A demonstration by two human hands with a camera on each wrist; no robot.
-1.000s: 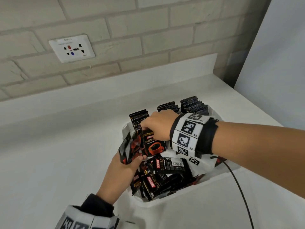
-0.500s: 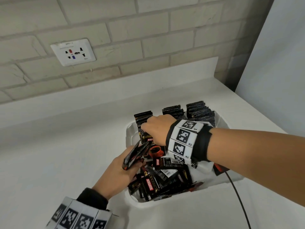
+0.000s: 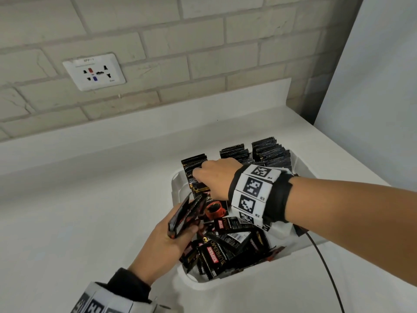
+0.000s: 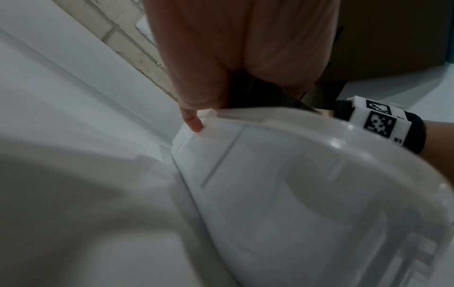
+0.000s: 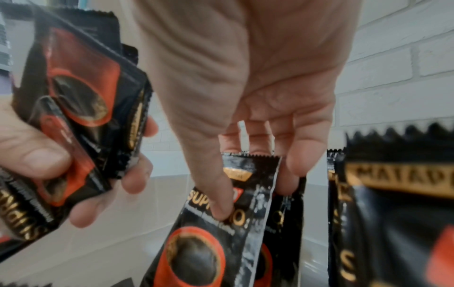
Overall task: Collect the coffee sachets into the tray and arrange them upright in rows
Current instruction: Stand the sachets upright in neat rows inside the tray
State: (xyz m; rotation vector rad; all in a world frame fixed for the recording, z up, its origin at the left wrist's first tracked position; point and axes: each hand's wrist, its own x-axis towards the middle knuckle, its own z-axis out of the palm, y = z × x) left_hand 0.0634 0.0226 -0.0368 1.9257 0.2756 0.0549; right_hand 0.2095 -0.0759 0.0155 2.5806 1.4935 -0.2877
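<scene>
A white tray (image 3: 203,283) sits on the counter. At its far end black coffee sachets stand upright in three rows (image 3: 268,152); at the near end several lie in a loose pile (image 3: 232,251). My right hand (image 3: 198,175) is over the left row, thumb and fingers pinching an upright sachet (image 5: 209,242) at the row's front. My left hand (image 3: 180,231) is at the tray's left rim and grips a small bundle of sachets (image 3: 187,213), seen edge-on. The right wrist view shows that bundle (image 5: 81,97) in curled fingers. The left wrist view shows mostly palm and the tray's outer wall (image 4: 294,194).
A wall socket (image 3: 93,72) is set in the brick wall behind the counter. A black cable (image 3: 325,267) runs from my right wrist across the counter beside the tray. A white panel (image 3: 372,86) stands at the right.
My right hand has moved the pinched sachet back against the left row. The left hand's bundle has turned from face-up to edge-on and dropped slightly.
</scene>
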